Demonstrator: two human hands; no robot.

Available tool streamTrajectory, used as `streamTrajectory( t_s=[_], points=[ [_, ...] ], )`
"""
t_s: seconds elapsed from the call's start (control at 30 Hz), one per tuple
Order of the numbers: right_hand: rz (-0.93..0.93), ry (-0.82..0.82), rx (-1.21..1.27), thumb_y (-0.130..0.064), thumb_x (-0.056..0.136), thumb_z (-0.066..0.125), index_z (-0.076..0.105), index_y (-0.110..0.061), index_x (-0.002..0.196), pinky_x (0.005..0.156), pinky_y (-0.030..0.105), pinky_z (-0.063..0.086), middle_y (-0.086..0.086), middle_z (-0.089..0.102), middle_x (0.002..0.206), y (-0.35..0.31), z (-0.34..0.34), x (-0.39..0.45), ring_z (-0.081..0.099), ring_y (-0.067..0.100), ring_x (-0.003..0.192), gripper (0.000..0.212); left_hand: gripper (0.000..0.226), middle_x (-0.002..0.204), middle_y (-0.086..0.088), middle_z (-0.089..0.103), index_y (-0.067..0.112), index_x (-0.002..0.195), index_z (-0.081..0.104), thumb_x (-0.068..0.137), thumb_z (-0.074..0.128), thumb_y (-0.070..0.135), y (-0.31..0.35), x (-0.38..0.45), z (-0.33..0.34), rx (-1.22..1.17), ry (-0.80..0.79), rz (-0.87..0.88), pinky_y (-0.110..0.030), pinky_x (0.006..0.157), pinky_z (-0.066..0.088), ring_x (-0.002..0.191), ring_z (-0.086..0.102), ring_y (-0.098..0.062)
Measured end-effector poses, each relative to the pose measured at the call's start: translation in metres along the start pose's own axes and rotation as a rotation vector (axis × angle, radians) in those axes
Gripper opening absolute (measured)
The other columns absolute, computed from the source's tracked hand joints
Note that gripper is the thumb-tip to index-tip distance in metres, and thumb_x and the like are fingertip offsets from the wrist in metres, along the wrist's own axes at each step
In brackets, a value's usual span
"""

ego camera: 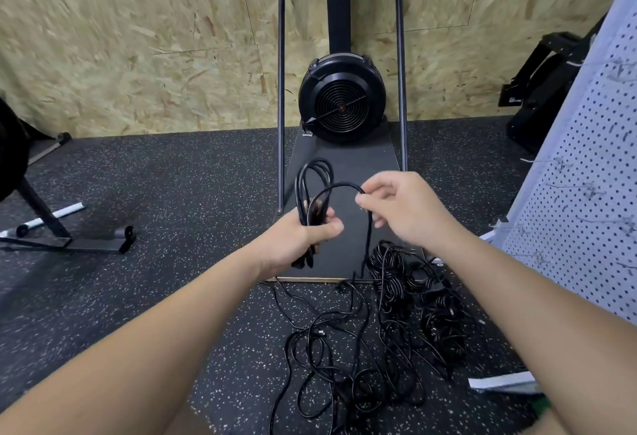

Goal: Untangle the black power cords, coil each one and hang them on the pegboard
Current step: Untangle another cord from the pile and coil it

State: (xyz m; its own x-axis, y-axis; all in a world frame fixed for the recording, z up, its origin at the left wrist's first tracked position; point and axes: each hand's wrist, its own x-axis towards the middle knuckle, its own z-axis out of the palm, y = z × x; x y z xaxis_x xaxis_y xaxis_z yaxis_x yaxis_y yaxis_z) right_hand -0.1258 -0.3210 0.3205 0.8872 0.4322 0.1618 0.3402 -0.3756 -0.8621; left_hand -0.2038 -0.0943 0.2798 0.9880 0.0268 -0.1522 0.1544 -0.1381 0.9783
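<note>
item: black power cord, part-coiled [312, 190]. several loops bunched together, loop tops standing above the left hand [303, 240], lower ends hanging out below the fist. left hand: fingers and thumb curled tight round the bundle. one strand arcs from the bundle over to the right hand [400, 209], then drops down to the floor. right hand: thumb and fingertips pinching that strand at the top of the arc, other fingers loosely curled. both hands held in the air, above the near end of the machine's black base plate [348, 159].

item: loose cords, tangled [344, 359]. black, spread in open loops on the floor [155, 193], just nearer than the base plate's near edge. which strand belongs to which cord: can't tell.

item: denser cord heaps [413, 290]. black, tightly bunched, on the floor at the plate's near right corner, running toward the pegboard; touching the loose tangle.

item: pegboard [586, 193]. white, perforated, w/ wire hooks, standing at the right edge of view. no cord on the hooks seen here.

item: fan-wheel machine [341, 100]. black round grille housing, upright post, tube frame either side, against an osb wall [138, 38].

item: floor. dark rubber w/ light speckles.

item: other black equipment. stand feet at far left [69, 238]; a further piece at far right by the wall [544, 90].
</note>
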Motion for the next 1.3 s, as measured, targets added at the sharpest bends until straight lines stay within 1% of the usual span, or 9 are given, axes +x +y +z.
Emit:
streamTrajectory(
  t_s=[0.1,0.27,0.4,0.6,0.8,0.93,1.03,1.17,1.3],
  points=[
    [-0.04,0.016,0.245,-0.018,0.102,0.078,0.079,-0.009,0.104,0.066,0.032,0.062,0.013,0.077,0.082,-0.018,0.003,-0.004,0.068,0.018,0.066,0.009,0.046,0.13,0.0,0.077,0.016,0.127,0.065,0.094,0.087,0.037,0.003,-0.009,0.011,0.075,-0.125,-0.018,-0.034,0.091,0.047,0.115,0.069,-0.015],
    [-0.121,0.163,0.161,-0.016,0.101,0.076,0.081,-0.014,0.096,0.065,0.036,0.066,0.005,0.077,0.08,-0.029,-0.004,-0.003,0.071,0.016,0.063,0.007,0.03,0.096,-0.005,0.074,0.011,0.108,0.06,0.11,0.066,0.04,0.013,-0.02,0.033,0.132,-0.246,0.031,-0.041,0.081,0.047,0.09,0.059,-0.021],
    [-0.186,0.312,-0.04,-0.027,0.097,0.083,0.082,-0.025,0.092,0.073,0.023,0.059,-0.007,0.075,0.093,-0.024,-0.01,-0.004,0.072,0.01,0.069,0.005,0.032,0.081,-0.008,0.062,0.008,0.09,0.054,0.116,0.057,0.028,0.017,-0.023,0.04,0.162,-0.253,0.136,-0.039,0.101,0.051,0.111,0.075,-0.032],
    [-0.077,0.184,0.142,-0.026,0.097,0.084,0.086,-0.024,0.095,0.077,0.045,0.069,-0.005,0.082,0.088,-0.015,-0.017,-0.001,0.079,0.021,0.075,0.003,0.007,0.09,-0.012,0.064,0.008,0.119,0.061,0.113,0.059,0.011,0.01,-0.021,0.049,-0.065,-0.256,0.106,-0.034,0.07,0.051,0.071,0.054,-0.021],
    [0.024,0.223,0.141,-0.018,0.109,0.059,0.081,-0.021,0.119,0.096,0.041,0.064,-0.009,0.08,0.107,0.0,-0.004,0.004,0.076,0.004,0.096,0.025,0.008,0.077,-0.003,0.047,0.013,0.107,0.053,0.113,0.058,0.014,0.019,-0.015,0.044,-0.308,-0.164,0.072,-0.027,0.058,0.038,0.063,0.037,-0.016],
    [0.157,-0.216,-0.063,0.004,0.099,0.061,0.075,-0.017,0.128,0.079,0.018,0.058,-0.007,0.08,0.113,0.014,0.017,-0.004,0.076,0.007,0.1,0.039,0.027,0.076,-0.002,0.044,0.02,0.088,0.053,0.113,0.058,0.013,0.02,-0.004,0.035,-0.455,-0.034,0.095,-0.027,0.058,0.039,0.063,0.034,-0.016],
    [0.209,-0.556,-0.18,-0.003,0.091,0.079,0.075,-0.013,0.13,0.099,0.036,0.062,-0.004,0.082,0.113,0.03,0.04,-0.014,0.078,0.019,0.111,0.041,0.023,0.076,-0.003,0.043,0.018,0.092,0.05,0.114,0.056,0.012,0.021,-0.002,0.029,-0.501,0.03,0.102,-0.028,0.059,0.038,0.063,0.034,-0.016],
    [0.211,-0.701,-0.19,-0.02,0.082,0.093,0.08,-0.019,0.113,0.107,0.048,0.059,-0.002,0.084,0.106,0.041,0.057,-0.019,0.079,0.023,0.104,0.034,0.025,0.076,-0.003,0.044,0.02,0.091,0.051,0.113,0.059,0.013,0.021,0.0,0.023,-0.557,0.12,0.123,-0.029,0.059,0.042,0.063,0.038,-0.016],
    [0.254,-0.673,-0.085,-0.005,0.084,0.09,0.077,-0.011,0.102,0.066,0.028,0.051,0.006,0.075,0.082,0.034,0.051,-0.016,0.063,0.018,0.072,0.023,0.036,0.076,-0.001,0.048,0.026,0.079,0.057,0.114,0.058,0.014,0.025,0.0,0.009,-0.584,0.204,0.155,-0.028,0.059,0.037,0.062,0.038,-0.015]
  ],
)
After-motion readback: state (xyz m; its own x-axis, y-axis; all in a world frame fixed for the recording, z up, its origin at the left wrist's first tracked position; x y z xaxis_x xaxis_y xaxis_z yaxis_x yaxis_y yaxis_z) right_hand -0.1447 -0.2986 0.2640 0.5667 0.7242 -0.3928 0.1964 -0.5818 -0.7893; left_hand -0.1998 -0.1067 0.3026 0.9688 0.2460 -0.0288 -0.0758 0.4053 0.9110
